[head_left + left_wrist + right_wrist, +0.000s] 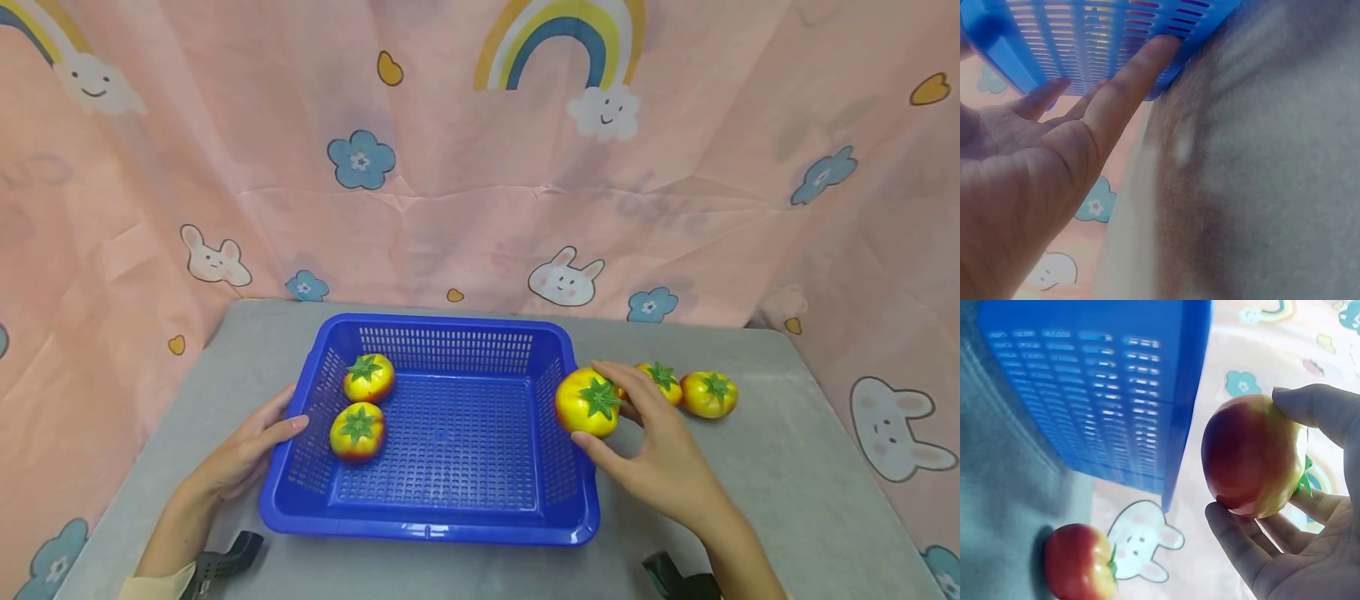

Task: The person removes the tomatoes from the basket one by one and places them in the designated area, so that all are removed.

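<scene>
My right hand [660, 450] pinches a yellow-red tomato [587, 404] with a green star-shaped leaf top, thumb on one side and fingers on the other. In the right wrist view this tomato [1250, 456] is beside the upper edge of the blue basket, apart from the table. My left hand [251, 446] holds the left side of the blue basket [427, 530], thumb over the rim. In the left wrist view its fingers [1129, 87] lie against the slotted outer wall. Inside the basket, two similar tomatoes, a rear one [369, 377] and a front one [357, 432], sit at the left.
On the grey table [795, 467], right of the basket, are more tomatoes, one [708, 394] fully visible and another [662, 382] partly behind my right hand. A pink patterned cloth [450, 233] hangs behind the table and along both sides.
</scene>
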